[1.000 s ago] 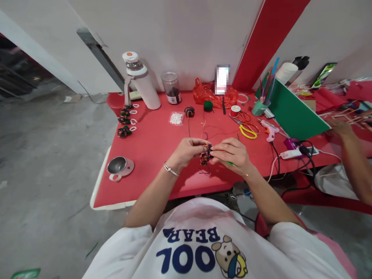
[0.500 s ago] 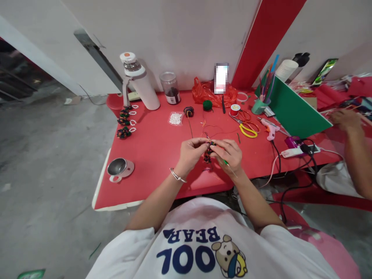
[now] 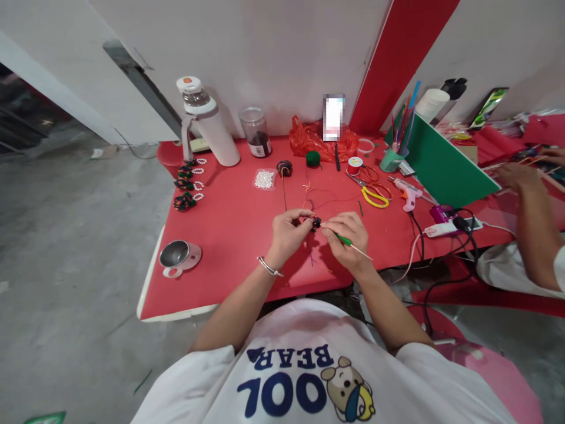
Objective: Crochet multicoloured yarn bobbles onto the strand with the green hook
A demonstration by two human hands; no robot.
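My left hand [image 3: 288, 237] is closed, pinching a small dark multicoloured piece of crochet [image 3: 315, 224] over the front of the table. In my right hand [image 3: 349, 240] is a crochet hook with a green grip [image 3: 343, 239]; its thin pale shaft sticks out toward the lower right. The hook's tip is close to the crochet piece, too small to make out. A strand runs from the dark ball of yarn [image 3: 285, 169] toward my left hand. Beyond my hands lie a green ball of yarn [image 3: 313, 158] and a packet of white beads [image 3: 265, 179].
Finished-looking yarn bunches with bead loops [image 3: 184, 201] line the left edge, near a mug [image 3: 180, 257] and white flask [image 3: 216, 132]. To the right lie yellow-handled scissors [image 3: 375, 198], a pink glue gun [image 3: 409, 194] and a power strip [image 3: 454, 227]. Another person's arm [image 3: 532, 218] rests beyond the green board [image 3: 445, 159].
My right hand has turned, and the hook's green grip shows more fully. The crochet piece is now bunched up at my left fingertips instead of hanging down. The view has shifted slightly.
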